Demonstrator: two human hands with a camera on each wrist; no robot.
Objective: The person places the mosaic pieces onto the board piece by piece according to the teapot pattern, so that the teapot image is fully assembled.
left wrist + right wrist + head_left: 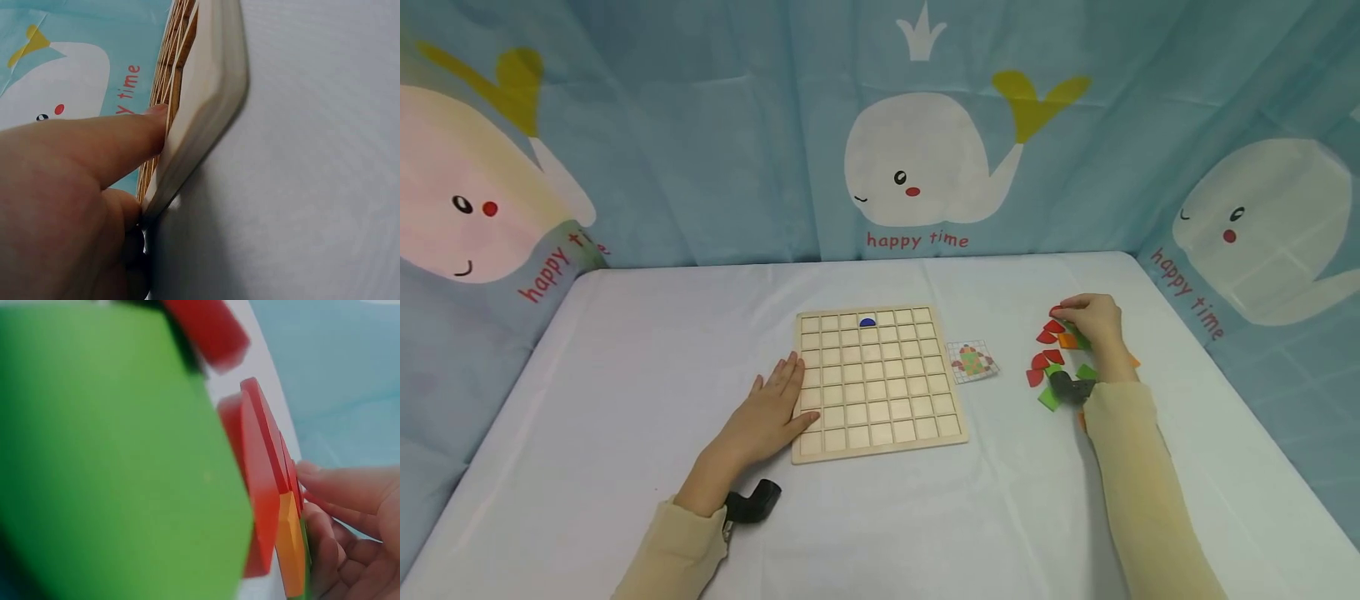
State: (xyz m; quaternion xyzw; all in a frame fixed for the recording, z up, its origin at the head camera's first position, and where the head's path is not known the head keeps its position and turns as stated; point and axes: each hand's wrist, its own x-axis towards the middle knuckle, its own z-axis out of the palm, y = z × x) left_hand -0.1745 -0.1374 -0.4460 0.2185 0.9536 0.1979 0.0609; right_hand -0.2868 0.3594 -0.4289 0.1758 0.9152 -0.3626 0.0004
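Note:
My left hand (767, 419) rests on the left edge of a square wooden grid board (880, 383), fingers outstretched along the rim. Its thumb presses on the grid near the lower left corner, and the left wrist view shows it on the board's edge (206, 112). A blue half-round piece (867, 322) sits in a top-row cell. At the right, my right hand (1093, 319) pinches a red curved piece (1055, 310) at the far end of a loose pile. Its thumb and fingers (337, 487) appear beside the red pieces in the right wrist view.
A small printed pattern card (973, 361) lies just right of the board. Loose red pieces (1047, 337), green pieces (1048, 399) and orange pieces (1067, 341) spread under the right forearm. A whale-print curtain (737, 167) stands behind the white table (647, 358).

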